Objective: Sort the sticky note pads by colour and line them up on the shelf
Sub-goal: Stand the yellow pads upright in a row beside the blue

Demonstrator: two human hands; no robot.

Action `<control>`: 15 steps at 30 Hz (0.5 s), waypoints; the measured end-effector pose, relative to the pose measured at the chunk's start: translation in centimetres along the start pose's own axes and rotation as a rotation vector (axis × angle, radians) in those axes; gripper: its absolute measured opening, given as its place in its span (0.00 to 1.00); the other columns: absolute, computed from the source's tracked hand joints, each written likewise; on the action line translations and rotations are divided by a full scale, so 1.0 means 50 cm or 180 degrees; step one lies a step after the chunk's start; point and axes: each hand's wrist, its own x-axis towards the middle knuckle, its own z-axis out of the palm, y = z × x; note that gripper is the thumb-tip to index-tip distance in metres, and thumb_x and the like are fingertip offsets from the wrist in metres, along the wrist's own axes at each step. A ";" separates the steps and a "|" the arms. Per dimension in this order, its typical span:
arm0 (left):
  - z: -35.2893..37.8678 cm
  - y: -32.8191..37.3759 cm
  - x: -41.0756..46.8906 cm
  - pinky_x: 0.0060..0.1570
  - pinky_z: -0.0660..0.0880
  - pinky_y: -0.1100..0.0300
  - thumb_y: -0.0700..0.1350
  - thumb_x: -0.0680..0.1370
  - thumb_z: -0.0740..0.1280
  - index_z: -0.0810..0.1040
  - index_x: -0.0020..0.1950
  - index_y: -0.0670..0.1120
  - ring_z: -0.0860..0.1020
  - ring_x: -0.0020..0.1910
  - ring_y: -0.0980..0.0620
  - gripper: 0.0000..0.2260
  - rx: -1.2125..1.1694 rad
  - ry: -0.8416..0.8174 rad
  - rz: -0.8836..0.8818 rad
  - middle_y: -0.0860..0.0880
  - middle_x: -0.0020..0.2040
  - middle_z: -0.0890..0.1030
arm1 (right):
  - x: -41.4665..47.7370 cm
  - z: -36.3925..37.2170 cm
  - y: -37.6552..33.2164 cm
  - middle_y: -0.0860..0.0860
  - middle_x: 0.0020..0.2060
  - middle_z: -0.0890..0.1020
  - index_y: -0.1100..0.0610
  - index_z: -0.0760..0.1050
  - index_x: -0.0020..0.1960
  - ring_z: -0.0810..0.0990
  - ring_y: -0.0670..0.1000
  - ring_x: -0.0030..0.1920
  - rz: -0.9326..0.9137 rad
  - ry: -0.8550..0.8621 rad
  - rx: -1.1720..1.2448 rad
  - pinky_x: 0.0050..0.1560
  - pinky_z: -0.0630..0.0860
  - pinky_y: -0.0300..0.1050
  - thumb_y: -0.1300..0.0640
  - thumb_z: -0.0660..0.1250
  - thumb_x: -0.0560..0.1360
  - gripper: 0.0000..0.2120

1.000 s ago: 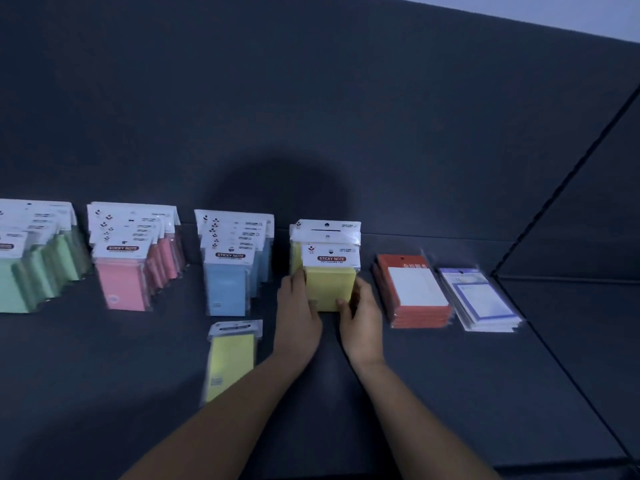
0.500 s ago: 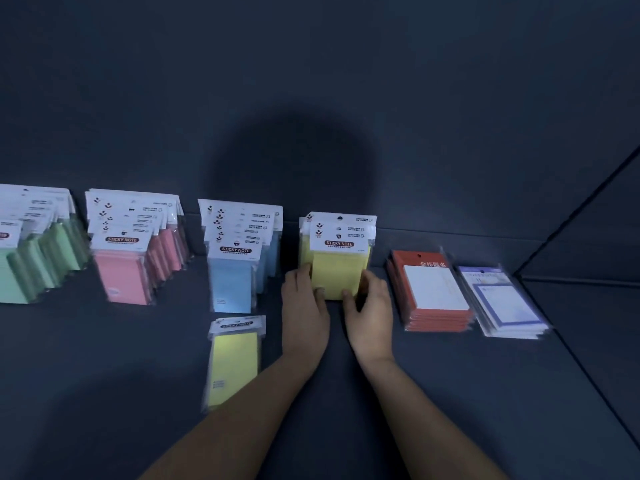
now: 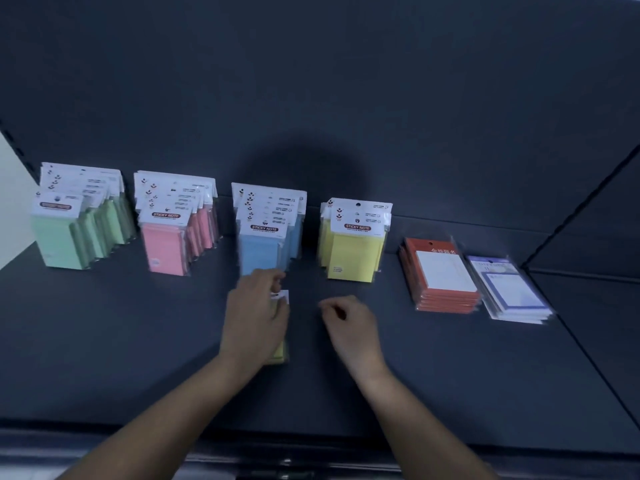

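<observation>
— Yellow is the pad under the left hand (image 3: 254, 318), isn't it?
— Yes. The loose yellow pad (image 3: 280, 351) lies flat on the dark shelf (image 3: 138, 341), just in front of the blue row (image 3: 266, 233). The hand covers most of it; only the white header corner and a strip of its lower edge show. The fingers curl around the pad's top, though I cannot tell how firm the grip is.
— And the right hand (image 3: 349, 327)?
— Empty, fingers loosely curled, apart from the pad and in front of the yellow row (image 3: 353, 244).
— The other rows?
— Green pads (image 3: 76, 223) stand far left, pink pads (image 3: 173, 226) next, then blue, then yellow. Right of those lie an orange stack (image 3: 440, 275) and a purple-bordered stack (image 3: 512, 292), both flat.
</observation>
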 end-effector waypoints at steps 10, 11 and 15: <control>-0.047 -0.055 -0.060 0.58 0.61 0.53 0.55 0.78 0.58 0.72 0.62 0.48 0.64 0.61 0.45 0.17 0.0882 -0.0690 -0.1294 0.46 0.60 0.70 | -0.054 0.083 -0.063 0.52 0.49 0.72 0.58 0.80 0.52 0.68 0.52 0.55 -0.0109 -0.0587 -0.0779 0.57 0.68 0.45 0.49 0.60 0.78 0.16; -0.046 -0.048 -0.060 0.58 0.61 0.54 0.54 0.78 0.60 0.71 0.63 0.47 0.64 0.62 0.45 0.17 0.0650 -0.0750 -0.1417 0.45 0.61 0.69 | -0.055 0.085 -0.064 0.52 0.50 0.72 0.58 0.79 0.53 0.68 0.52 0.56 -0.0068 -0.0586 -0.0742 0.57 0.67 0.45 0.49 0.60 0.78 0.15; -0.036 -0.027 -0.066 0.55 0.65 0.61 0.39 0.74 0.63 0.69 0.63 0.48 0.66 0.61 0.47 0.18 -0.0557 -0.0707 -0.1535 0.46 0.57 0.67 | -0.058 0.081 -0.064 0.52 0.51 0.76 0.56 0.78 0.56 0.73 0.50 0.55 0.0038 -0.0533 -0.0004 0.54 0.70 0.42 0.55 0.62 0.77 0.10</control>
